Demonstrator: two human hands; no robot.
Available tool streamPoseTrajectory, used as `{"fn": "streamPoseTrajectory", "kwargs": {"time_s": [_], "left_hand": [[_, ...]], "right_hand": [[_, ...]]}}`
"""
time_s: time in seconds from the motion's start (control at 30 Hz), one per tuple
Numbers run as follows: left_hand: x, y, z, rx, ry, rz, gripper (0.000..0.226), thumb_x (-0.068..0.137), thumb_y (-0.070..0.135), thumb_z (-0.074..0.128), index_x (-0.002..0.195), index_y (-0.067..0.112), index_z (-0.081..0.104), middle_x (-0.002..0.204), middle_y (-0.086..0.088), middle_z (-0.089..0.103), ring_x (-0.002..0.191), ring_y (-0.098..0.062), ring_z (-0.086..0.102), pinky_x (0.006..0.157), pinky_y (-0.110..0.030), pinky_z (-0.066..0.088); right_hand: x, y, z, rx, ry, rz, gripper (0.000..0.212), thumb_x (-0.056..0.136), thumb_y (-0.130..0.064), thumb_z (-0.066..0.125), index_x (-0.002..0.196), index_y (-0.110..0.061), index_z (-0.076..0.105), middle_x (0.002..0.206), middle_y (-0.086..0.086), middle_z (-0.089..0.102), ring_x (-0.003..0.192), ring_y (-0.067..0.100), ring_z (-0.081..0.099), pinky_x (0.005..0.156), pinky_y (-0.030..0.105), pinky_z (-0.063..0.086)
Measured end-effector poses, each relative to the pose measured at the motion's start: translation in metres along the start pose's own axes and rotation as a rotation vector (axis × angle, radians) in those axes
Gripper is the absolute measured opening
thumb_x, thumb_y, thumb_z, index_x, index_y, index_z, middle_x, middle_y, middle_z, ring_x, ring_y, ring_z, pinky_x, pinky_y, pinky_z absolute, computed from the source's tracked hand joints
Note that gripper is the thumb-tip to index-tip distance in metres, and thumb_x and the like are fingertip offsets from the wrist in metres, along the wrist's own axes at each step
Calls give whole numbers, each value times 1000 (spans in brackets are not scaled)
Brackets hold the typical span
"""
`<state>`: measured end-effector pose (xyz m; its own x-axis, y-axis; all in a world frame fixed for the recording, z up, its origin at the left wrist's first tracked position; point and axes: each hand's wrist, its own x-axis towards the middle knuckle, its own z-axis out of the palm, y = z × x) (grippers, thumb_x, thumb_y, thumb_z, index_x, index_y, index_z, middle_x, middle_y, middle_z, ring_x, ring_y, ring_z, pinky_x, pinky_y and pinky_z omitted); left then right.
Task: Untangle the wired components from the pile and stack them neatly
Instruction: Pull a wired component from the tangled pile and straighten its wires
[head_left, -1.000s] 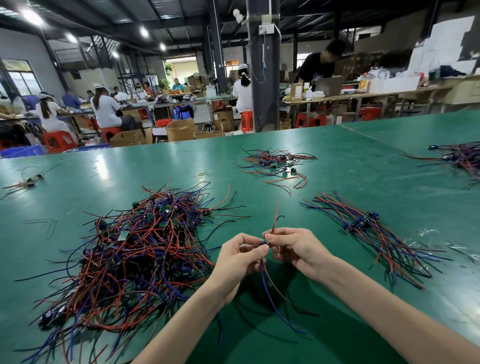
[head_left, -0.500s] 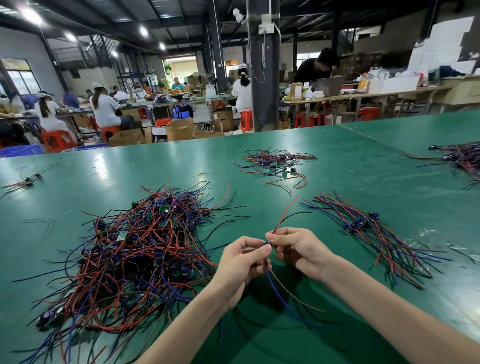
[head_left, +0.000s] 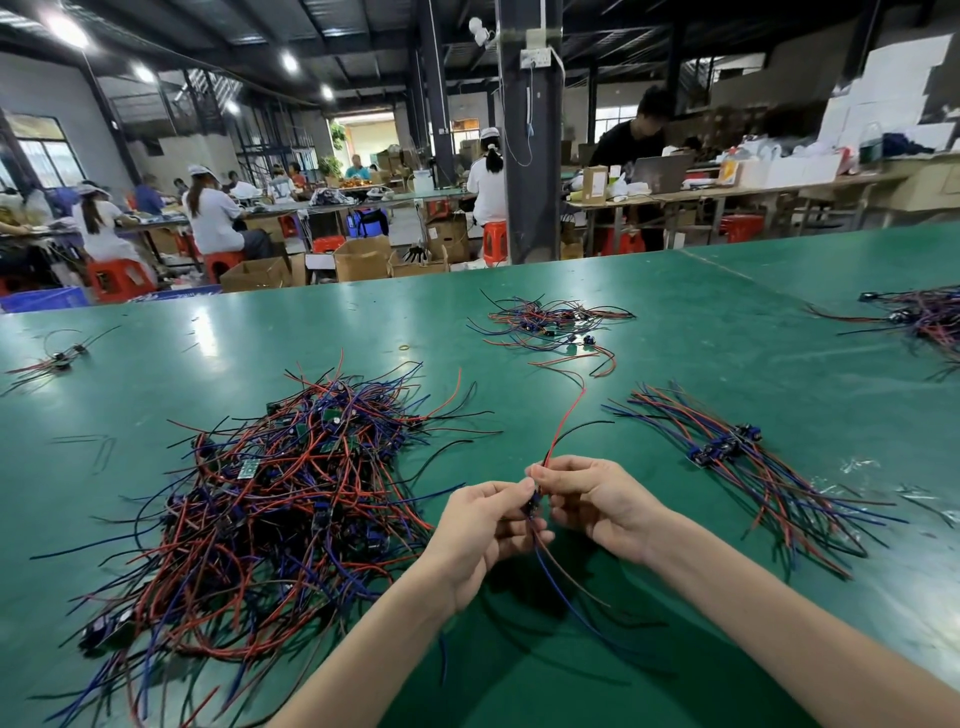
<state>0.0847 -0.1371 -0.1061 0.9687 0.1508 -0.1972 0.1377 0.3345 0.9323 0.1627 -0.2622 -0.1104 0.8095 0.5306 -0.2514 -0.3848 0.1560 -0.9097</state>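
Fingers (head_left: 511, 488) of the left hand (head_left: 478, 530) and the right hand (head_left: 597, 506) pinch one small wired part (head_left: 532, 506) between them, just above the table (head_left: 675, 338), near the middle of its near edge. A red wire (head_left: 569, 410) and a black wire (head_left: 582, 427) stick up from it, and a blue wire (head_left: 561, 587) hangs down. The big messy pile (head_left: 291, 499) lies toward the left edge. The neat stack (head_left: 727, 452) lies toward the right edge. To do this step well, it seems best to hold the little part firmly and smooth each wire out slowly, so none bends or snaps. Next the part should go on the stack, wires pointing the same way as the others. Hanging wires could catch, so lift them high.
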Motion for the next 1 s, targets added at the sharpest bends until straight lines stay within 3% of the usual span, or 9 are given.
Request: {"fn": "streamPoseTrajectory", "kwargs": {"time_s": [0.07,0.23,0.3,0.5,0.63,0.87,1.0], "left_hand": [[-1,0,0,4,-28,-5,15,92,9,57,84,-3,62,59,-4,64,55,-14,62,56,-26,56],[-2,2,1,9,-34,-36,10,93,5,55,89,-1,61,61,-5,59,49,-14,59,56,-29,57],[-2,2,2,43,-38,-48,11,93,6,52,93,0,62,67,-7,59,47,-14,56,59,-31,58],[-3,2,2,96,-22,-25,21,92,6,50,102,-6,64,87,-14,64,67,-25,63,60,-33,57],[-3,1,1,93,-26,-25,13,90,0,53,86,2,66,75,-9,68,64,-21,66,64,-35,60],[2,-1,0,92,14,-9,16,88,-3,54,74,0,63,67,-11,66,64,-20,66,68,-37,60],[4,-1,0,97,34,-15,18,87,-4,53,72,-1,62,61,-9,63,61,-20,63,65,-36,59]], "right_hand": [[0,0,0,10,-19,-1,23,56,-10,75,77,-5,67,68,5,63,59,14,48,61,25,46],[-2,-2,0,12,-78,21,18,64,-7,71,81,-2,67,66,5,65,54,12,57,54,23,52],[-2,-3,0,-13,-90,30,17,64,-8,72,80,-3,68,66,3,64,56,11,52,60,24,47],[-3,-3,0,-73,-95,45,15,69,-9,72,82,-5,68,62,0,64,58,10,50,62,24,42],[-3,-3,1,-72,-123,53,15,65,-14,73,77,-5,72,68,4,67,64,15,53,68,27,49],[2,-3,0,-123,-15,-11,8,77,-7,72,82,-2,71,64,3,61,51,8,45,48,17,43],[4,-4,0,-148,49,-88,3,78,-4,71,80,-1,72,61,4,59,45,6,47,45,18,43]]}}
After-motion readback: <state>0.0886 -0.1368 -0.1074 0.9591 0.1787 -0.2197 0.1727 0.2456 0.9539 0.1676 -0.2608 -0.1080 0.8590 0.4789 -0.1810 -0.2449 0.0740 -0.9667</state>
